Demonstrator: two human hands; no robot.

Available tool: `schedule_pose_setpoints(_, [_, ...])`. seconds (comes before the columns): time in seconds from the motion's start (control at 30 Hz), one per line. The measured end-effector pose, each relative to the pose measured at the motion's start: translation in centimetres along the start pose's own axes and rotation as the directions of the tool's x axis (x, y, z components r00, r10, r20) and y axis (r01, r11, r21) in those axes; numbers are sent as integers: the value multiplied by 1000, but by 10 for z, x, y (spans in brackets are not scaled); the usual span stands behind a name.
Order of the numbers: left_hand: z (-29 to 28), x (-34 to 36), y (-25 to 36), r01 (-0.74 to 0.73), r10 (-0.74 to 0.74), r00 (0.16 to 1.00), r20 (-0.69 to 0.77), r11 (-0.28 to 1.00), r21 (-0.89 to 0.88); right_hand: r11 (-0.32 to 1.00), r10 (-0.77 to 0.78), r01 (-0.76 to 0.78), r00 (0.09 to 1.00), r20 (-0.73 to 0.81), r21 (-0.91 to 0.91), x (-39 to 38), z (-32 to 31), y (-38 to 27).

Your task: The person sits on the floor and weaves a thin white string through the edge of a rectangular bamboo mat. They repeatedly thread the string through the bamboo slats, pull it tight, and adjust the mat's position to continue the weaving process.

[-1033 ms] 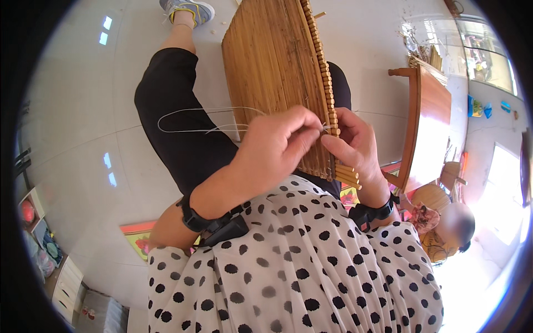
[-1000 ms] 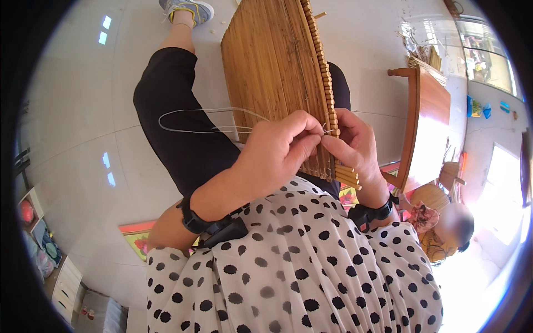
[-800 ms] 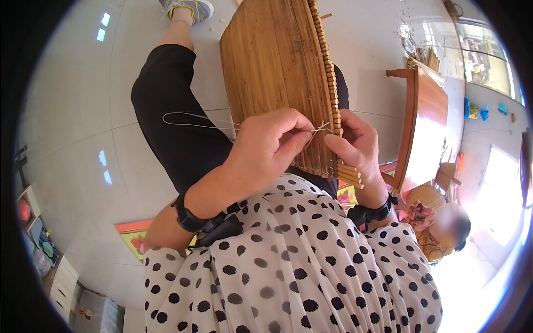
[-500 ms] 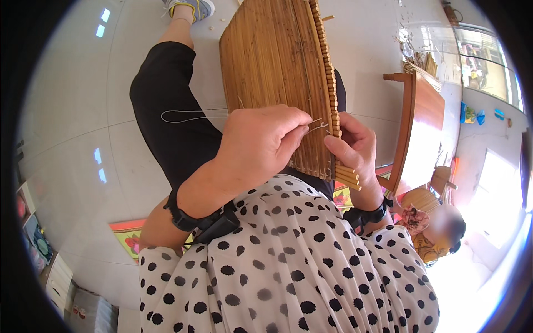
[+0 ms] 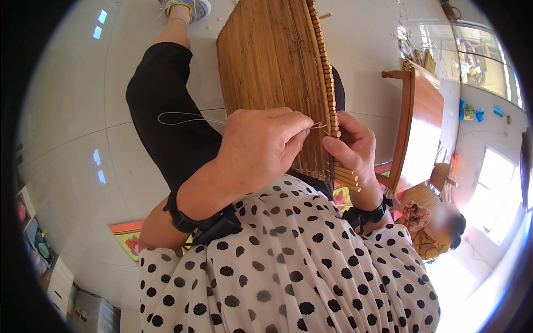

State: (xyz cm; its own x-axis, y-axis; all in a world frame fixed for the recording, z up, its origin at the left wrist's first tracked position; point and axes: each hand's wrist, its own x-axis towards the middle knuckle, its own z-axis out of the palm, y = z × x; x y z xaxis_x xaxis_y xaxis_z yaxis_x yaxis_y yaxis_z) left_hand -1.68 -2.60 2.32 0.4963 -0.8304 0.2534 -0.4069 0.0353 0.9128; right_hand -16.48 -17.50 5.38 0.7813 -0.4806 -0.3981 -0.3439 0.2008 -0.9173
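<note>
A mat of brown bamboo slats (image 5: 272, 61) lies across my lap, its right edge lined with short stick ends. My left hand (image 5: 261, 147) is closed in a pinch on a thin needle with pale thread (image 5: 183, 116); the thread loops out to the left over my black trouser leg. The needle tip points at the mat's right edge. My right hand (image 5: 352, 147) grips that edge, thumb on top, fingers around the slat ends. Both wrists wear black bands.
A wooden table (image 5: 422, 122) stands to the right. A small person in yellow (image 5: 438, 227) sits low at the right. A white tiled floor (image 5: 72, 122) surrounds me, with a colourful mat (image 5: 130, 238) at the lower left. My shoe (image 5: 186, 6) is at the top.
My left hand has slid slightly right along the mat with the needle, and the thread loop on the left has grown smaller. The right hand keeps its grip.
</note>
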Motion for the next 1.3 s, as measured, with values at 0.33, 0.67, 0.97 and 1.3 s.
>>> schedule_pose_setpoints(0.33, [-3,1,5,-24,23,1000,14,998,64,1000,19,-19,1000,9,20,0,2,-3])
schedule_pose_setpoints(0.67, [-4,3,8,-16,15,1000,16,998,61,1000,24,-25,999,28,10,-1,0,-3])
schedule_pose_setpoints(0.97, [-2,3,9,-23,22,1000,16,997,76,999,44,-44,999,20,13,-1,-1,-3])
schedule_pose_setpoints(1.3, [-3,4,10,-22,20,1000,17,996,82,1000,31,-31,999,18,-1,-2,-1,-4])
